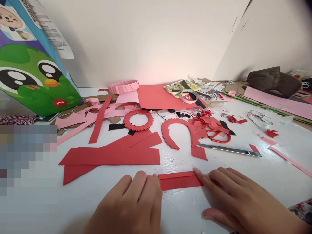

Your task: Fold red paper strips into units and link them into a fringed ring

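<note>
A short red paper strip [180, 182] lies flat on the white table in front of me, a narrow fold running along its far edge. My left hand [130, 204] is closed at the strip's left end, its fingers curled together and the tips hidden. At the other end, my right hand [234, 198] presses the far right corner with its outstretched index finger, while its thumb stays apart on the table. Just beyond are stacked red paper strips [117, 156] and a curved, pleated red paper piece [167, 130], open towards me.
Behind lie a pleated red ring [128, 122], a pink paper ring [123, 87], orange-handled scissors [225, 138] and a slim metal cutter [234, 150]. Rolls of tape [188, 97] rest on paper near the wall. A tall green-and-blue box [31, 74] stands at left.
</note>
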### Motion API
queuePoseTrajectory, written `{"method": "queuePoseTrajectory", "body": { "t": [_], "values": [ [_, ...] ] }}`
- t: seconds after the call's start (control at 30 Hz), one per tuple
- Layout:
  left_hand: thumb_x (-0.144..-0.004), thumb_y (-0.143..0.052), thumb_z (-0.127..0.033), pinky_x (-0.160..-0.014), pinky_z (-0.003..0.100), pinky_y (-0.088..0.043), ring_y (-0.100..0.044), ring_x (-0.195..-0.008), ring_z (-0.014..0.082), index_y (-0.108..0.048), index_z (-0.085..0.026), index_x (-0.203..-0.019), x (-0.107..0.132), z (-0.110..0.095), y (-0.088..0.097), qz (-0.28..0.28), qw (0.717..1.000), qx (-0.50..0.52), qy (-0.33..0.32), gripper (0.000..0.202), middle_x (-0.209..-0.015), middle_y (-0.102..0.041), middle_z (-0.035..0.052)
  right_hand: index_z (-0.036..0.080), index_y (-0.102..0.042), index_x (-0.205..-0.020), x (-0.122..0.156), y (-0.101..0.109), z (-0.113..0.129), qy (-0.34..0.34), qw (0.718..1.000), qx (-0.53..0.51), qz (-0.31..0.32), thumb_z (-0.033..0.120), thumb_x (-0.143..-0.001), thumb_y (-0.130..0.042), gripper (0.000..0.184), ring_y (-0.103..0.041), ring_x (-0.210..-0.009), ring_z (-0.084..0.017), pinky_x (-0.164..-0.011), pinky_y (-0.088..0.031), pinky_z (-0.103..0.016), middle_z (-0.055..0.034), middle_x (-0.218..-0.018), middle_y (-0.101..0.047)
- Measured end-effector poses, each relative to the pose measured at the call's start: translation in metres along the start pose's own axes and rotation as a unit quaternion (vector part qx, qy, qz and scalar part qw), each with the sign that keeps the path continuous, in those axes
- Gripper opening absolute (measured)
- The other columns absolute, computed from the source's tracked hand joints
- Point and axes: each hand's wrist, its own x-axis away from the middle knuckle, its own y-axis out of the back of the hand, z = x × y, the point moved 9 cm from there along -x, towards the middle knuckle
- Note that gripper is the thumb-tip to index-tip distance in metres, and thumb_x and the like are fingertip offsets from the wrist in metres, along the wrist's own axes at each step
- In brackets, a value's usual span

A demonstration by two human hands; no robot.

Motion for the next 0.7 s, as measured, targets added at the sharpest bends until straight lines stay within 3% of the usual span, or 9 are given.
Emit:
{"method": "queuePoseTrajectory", "body": {
  "t": [0.1,0.17,0.27,0.37,0.5,0.57,0.6,0.7],
  "values": [
    [-0.104,-0.03,-0.004,-0.091,0.033,-0.044,-0.065,-0.102,0.0195,-0.079,-0.017,-0.107,-0.001,-0.007,-0.005,-0.004,0.999,0.037,-0.039,0.05,-0.11,-0.082,0.0004,0.01,-0.06,-0.124,-0.002,-0.001,-0.006,-0.015,0.999,-0.034,0.004,0.047,-0.109,-0.028,0.052,-0.07,-0.065,-0.02,-0.057,-0.059,-0.031,-0.0061,-0.079,-0.068],
    [-0.104,-0.03,-0.005,-0.098,0.031,-0.041,-0.064,-0.106,0.0184,-0.079,-0.017,-0.103,0.002,-0.008,-0.013,0.001,0.998,0.057,-0.041,0.051,-0.111,-0.081,0.0004,0.012,-0.062,-0.124,-0.004,0.001,-0.01,-0.033,0.998,-0.045,0.0,0.046,-0.109,-0.03,0.049,-0.07,-0.064,-0.02,-0.056,-0.059,-0.031,-0.0062,-0.079,-0.068],
    [-0.103,-0.035,-0.007,-0.105,0.036,-0.038,-0.061,-0.115,0.0232,-0.076,-0.014,-0.113,0.007,-0.01,-0.026,0.013,0.998,0.048,-0.044,0.043,-0.119,-0.079,0.004,0.016,-0.066,-0.12,-0.004,0.003,-0.012,-0.052,0.997,-0.059,0.0,0.043,-0.109,-0.034,0.043,-0.068,-0.061,-0.019,-0.054,-0.059,-0.032,-0.0054,-0.077,-0.067],
    [-0.101,-0.043,-0.008,-0.102,0.037,-0.042,-0.063,-0.113,0.0248,-0.073,-0.012,-0.114,0.008,-0.007,-0.028,-0.01,0.997,0.059,-0.042,0.034,-0.118,-0.078,0.006,0.018,-0.069,-0.118,0.003,0.004,-0.019,-0.073,0.995,-0.065,0.007,0.041,-0.109,-0.037,0.04,-0.067,-0.06,-0.019,-0.053,-0.059,-0.03,-0.005,-0.076,-0.067],
    [-0.101,-0.055,-0.016,-0.082,0.035,-0.052,-0.068,-0.093,0.0236,-0.074,-0.013,-0.098,0.004,0.004,-0.025,-0.046,0.992,0.113,-0.019,0.019,-0.098,-0.079,0.0061,0.017,-0.074,-0.113,0.026,0.011,-0.053,-0.088,0.996,0.015,-0.02,0.035,-0.108,-0.037,0.042,-0.076,-0.079,-0.027,-0.063,-0.062,-0.037,-0.0141,-0.095,-0.077],
    [-0.095,-0.062,-0.013,-0.077,0.033,-0.054,-0.068,-0.086,0.0226,-0.072,-0.012,-0.103,0.004,0.007,-0.031,-0.013,0.993,0.119,-0.025,0.013,-0.096,-0.078,0.0063,0.012,-0.073,-0.12,0.038,0.008,-0.081,-0.114,0.99,0.086,-0.01,0.027,-0.106,-0.036,0.042,-0.077,-0.089,-0.034,-0.073,-0.063,-0.049,-0.0193,-0.108,-0.078],
    [-0.09,-0.065,-0.009,-0.076,0.033,-0.054,-0.068,-0.085,0.0225,-0.07,-0.012,-0.11,0.005,0.008,-0.035,0.016,0.993,0.114,-0.032,0.021,-0.098,-0.077,0.0068,0.01,-0.074,-0.118,0.042,0.006,-0.094,-0.125,0.988,0.095,-0.007,0.027,-0.105,-0.036,0.043,-0.076,-0.093,-0.039,-0.075,-0.062,-0.054,-0.0216,-0.111,-0.078],
    [-0.082,-0.069,-0.007,-0.08,0.032,-0.054,-0.067,-0.086,0.0229,-0.063,-0.013,-0.127,0.009,0.012,-0.051,0.129,0.984,0.116,-0.031,0.046,-0.105,-0.076,0.0082,0.012,-0.076,-0.113,0.047,-0.005,-0.119,-0.133,0.987,0.091,0.018,0.023,-0.105,-0.031,0.047,-0.077,-0.093,-0.036,-0.077,-0.063,-0.05,-0.0186,-0.107,-0.08]
  ]
}}
